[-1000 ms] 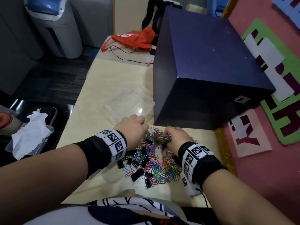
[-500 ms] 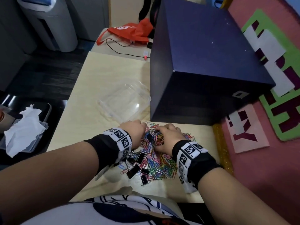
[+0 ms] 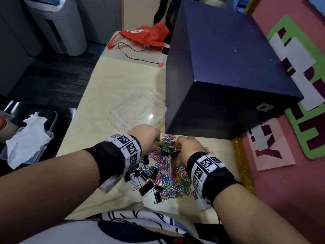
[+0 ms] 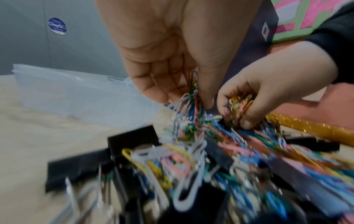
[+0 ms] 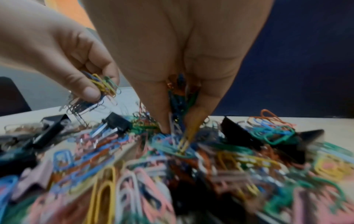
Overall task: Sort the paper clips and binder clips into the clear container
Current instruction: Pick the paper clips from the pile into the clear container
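You're pinching paper clips (image 3: 168, 175) in both hands: left hand (image 3: 146, 140) and right hand (image 3: 189, 149) each gripping a bunch over the pile. Container (image 3: 139, 110) lying just beyond left hand, nearer it; seemingly empty, view blurry. Binder clips (image 3: 146, 186) lying nearer you.

You see multicoloured paper clips (image 3: 173, 180) — blue, pink, green, yellow, orange, white; black binder clips (image 3: 146, 187); pale beige desk (image 3: 112, 95); navy box (image 3: 228, 67); red-orange bag (image 3: 146, 36); black wristbands (image 3: 209, 171) with black-and-white square markers.
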